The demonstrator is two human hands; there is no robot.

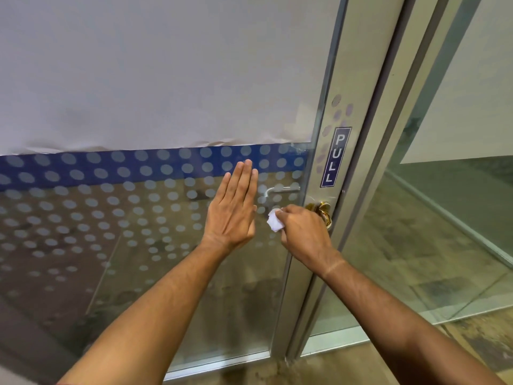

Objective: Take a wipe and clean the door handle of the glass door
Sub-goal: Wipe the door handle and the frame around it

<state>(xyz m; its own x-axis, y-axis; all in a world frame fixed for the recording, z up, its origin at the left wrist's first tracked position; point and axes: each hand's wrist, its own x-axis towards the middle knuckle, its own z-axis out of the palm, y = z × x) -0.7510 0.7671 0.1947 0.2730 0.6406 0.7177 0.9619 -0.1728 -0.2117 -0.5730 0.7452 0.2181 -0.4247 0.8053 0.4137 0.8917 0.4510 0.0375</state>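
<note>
The left hand (232,211) lies flat on the glass door (155,232), fingers straight and together, just left of the door handle (322,211). The right hand (301,230) curls round a crumpled white wipe (274,220) at the brass handle, apparently pressing it there, though the fingers hide the contact. A PULL sign (335,157) sits just above the handle

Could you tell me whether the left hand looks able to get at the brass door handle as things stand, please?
Probably not directly: the right hand, holding the white wipe, covers most of the brass door handle. The left hand lies flat against the glass door beside it.
</note>
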